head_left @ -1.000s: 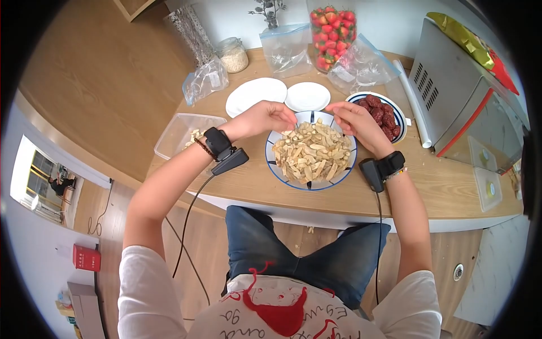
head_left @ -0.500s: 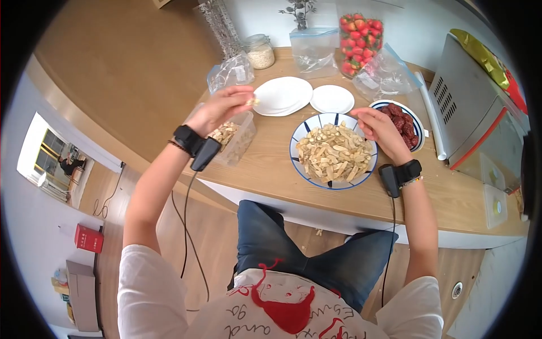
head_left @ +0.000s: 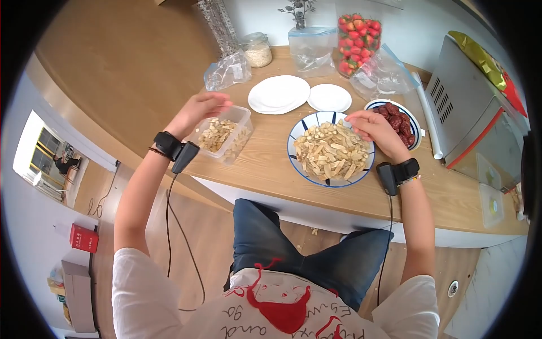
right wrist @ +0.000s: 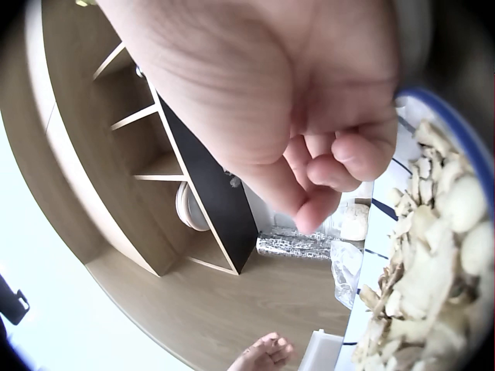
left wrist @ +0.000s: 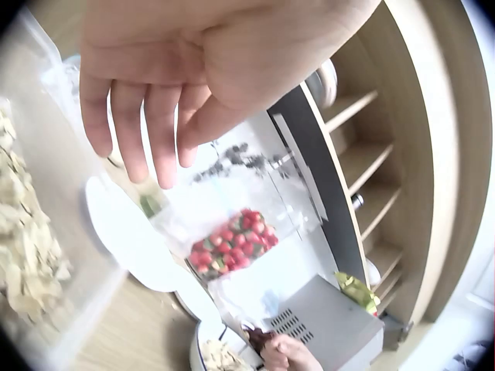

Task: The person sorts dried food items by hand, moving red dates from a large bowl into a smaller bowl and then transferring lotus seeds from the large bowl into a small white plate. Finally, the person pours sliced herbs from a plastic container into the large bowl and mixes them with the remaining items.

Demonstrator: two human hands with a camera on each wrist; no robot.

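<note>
Left hand (head_left: 199,113) now emptied, fingers (left wrist: 161,139) released near clear plastic box (head_left: 247,125).
Right hand (head_left: 377,131) curled, grasp unclear; brown wooden desk (head_left: 265,152), white wall (head_left: 254,17).

White short-sleeved T-shirt (head_left: 212,313) and blue jeans (head_left: 254,240).
From my end I see red print (head_left: 285,316) and black lettering (head_left: 259,330) across the front, black wrist straps (head_left: 406,168) with black boxes (head_left: 185,157) and cables (head_left: 167,226), plus a colourful beaded bracelet (head_left: 409,181) on the right.
</note>
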